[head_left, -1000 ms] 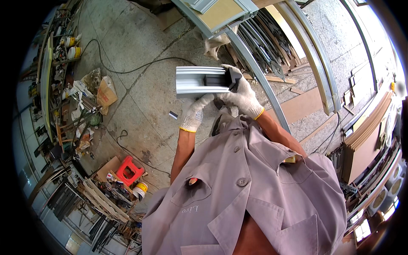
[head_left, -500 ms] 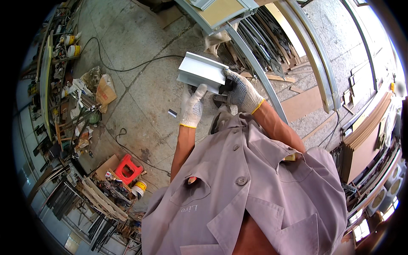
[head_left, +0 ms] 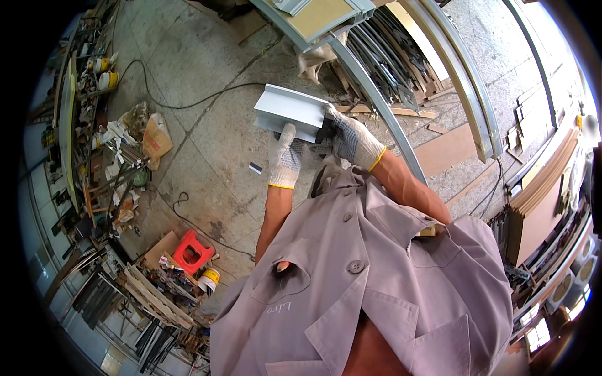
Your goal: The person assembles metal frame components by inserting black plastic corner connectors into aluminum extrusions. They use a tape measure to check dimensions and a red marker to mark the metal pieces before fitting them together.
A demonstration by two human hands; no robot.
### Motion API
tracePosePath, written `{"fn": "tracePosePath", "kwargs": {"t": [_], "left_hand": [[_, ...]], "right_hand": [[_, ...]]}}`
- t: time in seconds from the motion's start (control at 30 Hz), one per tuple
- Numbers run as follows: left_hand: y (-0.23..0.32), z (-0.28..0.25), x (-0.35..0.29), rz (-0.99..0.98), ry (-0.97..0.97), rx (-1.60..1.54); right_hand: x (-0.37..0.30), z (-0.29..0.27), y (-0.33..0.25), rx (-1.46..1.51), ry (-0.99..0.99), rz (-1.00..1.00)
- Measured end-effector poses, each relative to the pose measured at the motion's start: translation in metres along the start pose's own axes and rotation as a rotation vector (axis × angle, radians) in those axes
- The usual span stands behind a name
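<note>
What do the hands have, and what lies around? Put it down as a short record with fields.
Left hand: gloved left hand, thumb against the near face of the silver-grey profile
Right hand: gloved right hand, at the profile's right end
Right end: dark piece, partly hidden
Gloves: pale knit, yellow cuff edges
Floor nearby: small black-and-white piece, dark cable
Lower left: red stool, white-and-yellow bucket
</note>
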State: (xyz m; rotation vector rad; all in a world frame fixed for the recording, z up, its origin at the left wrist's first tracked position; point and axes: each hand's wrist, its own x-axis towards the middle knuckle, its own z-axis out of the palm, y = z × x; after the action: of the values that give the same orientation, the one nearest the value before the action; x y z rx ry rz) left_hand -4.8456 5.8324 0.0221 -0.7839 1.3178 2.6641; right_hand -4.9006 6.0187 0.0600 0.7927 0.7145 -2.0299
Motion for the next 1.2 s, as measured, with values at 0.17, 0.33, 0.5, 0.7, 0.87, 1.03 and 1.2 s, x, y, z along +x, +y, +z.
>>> {"fn": "tracePosePath", "kwargs": {"t": [0.17, 0.33, 0.5, 0.7, 0.87, 1.03, 1.2], "left_hand": [[-0.008, -0.018, 0.010, -0.077, 0.030, -0.160], [0.001, -0.025, 0.012, -0.041, 0.024, -0.195], [0.013, -0.031, 0.023, 0.040, 0.009, -0.346], [0.013, -0.033, 0.015, -0.055, -0.009, -0.313], [0.001, -0.021, 0.010, -0.051, -0.026, -0.350], [0.003, -0.016, 0.005, -0.084, -0.054, -0.348], [-0.002, -0.021, 0.007, -0.090, -0.045, -0.370]], "right_hand": [[-0.014, 0.009, -0.002, -0.053, 0.005, -0.024], [0.008, -0.028, 0.006, -0.259, -0.002, -0.120], [-0.013, -0.040, -0.003, -0.170, 0.015, -0.206], [-0.042, -0.006, -0.030, -1.266, -0.031, -1.031], [-0.037, 0.001, -0.038, -1.655, -0.165, -1.405], [-0.031, -0.004, -0.036, -1.758, -0.172, -1.442], [-0.035, -0.005, -0.034, -1.690, -0.248, -1.465]]}}
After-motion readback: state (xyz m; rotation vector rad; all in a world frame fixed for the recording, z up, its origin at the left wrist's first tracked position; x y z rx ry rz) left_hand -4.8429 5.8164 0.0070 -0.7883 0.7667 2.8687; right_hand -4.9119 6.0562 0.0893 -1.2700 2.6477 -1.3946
